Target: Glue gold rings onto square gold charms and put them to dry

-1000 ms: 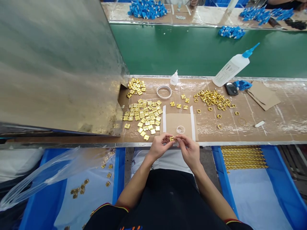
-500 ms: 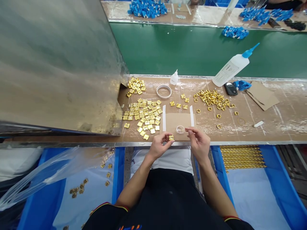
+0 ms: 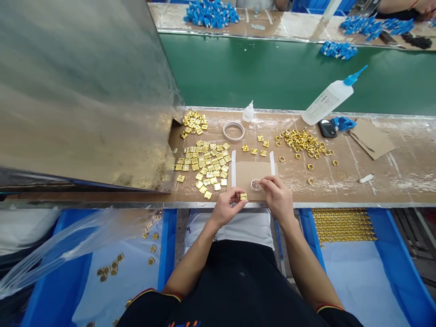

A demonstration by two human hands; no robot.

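Observation:
Between the thumb and fingers of my left hand (image 3: pixel 227 204) is a small gold square piece (image 3: pixel 243 196), held just above the bench's front edge. My right hand (image 3: pixel 279 200) is closed in a pinch at a small clear round dish (image 3: pixel 254 184). A thin stick is in that pinch, mostly covered by the fingers now, its tip at the dish. The dish sits on a cardboard pad (image 3: pixel 250 170) with white tape strips at its sides. Left of the pad lie many gold square pieces (image 3: pixel 204 163), and several more lie beyond it (image 3: pixel 254 151).
Gold rings (image 3: pixel 303 141) are heaped at the right. A tape roll (image 3: pixel 233 131), a small white bottle (image 3: pixel 248 112) and a large leaning bottle (image 3: pixel 327 102) stand behind. A metal housing (image 3: pixel 91 100) bounds the left. Blue bins (image 3: pixel 166 254) flank my lap; a green belt (image 3: pixel 238 68) runs beyond.
My right hand has moved left and slightly up, closer to the clear dish, covering most of the stick. My left hand keeps the gold piece in nearly the same place.

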